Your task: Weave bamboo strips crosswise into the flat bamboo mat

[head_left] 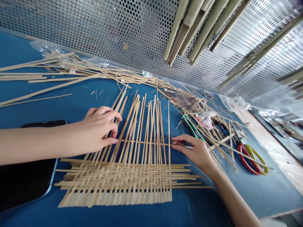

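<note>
Crosswise strip [146, 142] pinched by right hand [195, 152], grip narrow.

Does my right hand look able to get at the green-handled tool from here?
Probably yes: the green-handled tool lies just beyond your right hand, nothing apparent between them, though that hand seems to pinch a thin bamboo strip.

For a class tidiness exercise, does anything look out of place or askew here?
Yes: at right, loose strips lie jumbled, one across the red and yellow handles, unlike the orderly woven mat.
</note>
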`<state>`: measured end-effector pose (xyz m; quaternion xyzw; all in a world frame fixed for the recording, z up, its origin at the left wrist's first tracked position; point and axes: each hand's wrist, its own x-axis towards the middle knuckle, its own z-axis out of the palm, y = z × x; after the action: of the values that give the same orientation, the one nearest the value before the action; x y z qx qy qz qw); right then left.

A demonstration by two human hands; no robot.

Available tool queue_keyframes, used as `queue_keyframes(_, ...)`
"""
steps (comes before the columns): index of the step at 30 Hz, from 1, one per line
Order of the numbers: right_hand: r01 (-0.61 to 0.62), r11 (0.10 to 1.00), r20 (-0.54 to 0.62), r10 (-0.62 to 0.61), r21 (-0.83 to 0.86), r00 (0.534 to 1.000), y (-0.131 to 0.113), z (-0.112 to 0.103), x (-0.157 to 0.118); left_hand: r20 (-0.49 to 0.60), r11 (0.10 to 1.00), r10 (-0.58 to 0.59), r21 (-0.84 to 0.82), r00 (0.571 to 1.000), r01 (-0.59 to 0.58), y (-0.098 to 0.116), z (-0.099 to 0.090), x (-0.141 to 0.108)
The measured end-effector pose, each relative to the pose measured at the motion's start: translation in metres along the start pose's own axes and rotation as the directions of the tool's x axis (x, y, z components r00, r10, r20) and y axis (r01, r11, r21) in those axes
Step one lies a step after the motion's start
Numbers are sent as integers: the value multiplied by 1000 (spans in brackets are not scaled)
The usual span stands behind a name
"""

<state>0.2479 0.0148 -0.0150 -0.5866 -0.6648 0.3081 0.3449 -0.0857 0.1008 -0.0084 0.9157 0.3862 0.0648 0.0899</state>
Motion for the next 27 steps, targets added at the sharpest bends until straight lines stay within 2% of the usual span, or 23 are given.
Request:
queue_keyframes(9,-24,1000,-10,24,-6,1000,10,1,-3,3,985,46,-166,999,-45,-9,-4,5)
queue_keyframes(15,-61,998,-44,60,-13,997,7,3,-5,76,945,193,-284,978,-164,-23,-4,13)
queue_keyframes(19,-56,998,-26,55,-2,998,9,3,-4,146,933,258,-294,955,-207,-28,-3,15)
queue_keyframes(27,-97,995,-43,98,22,994,6,6,-6,178,922,316,-289,932,-258,-27,-11,18)
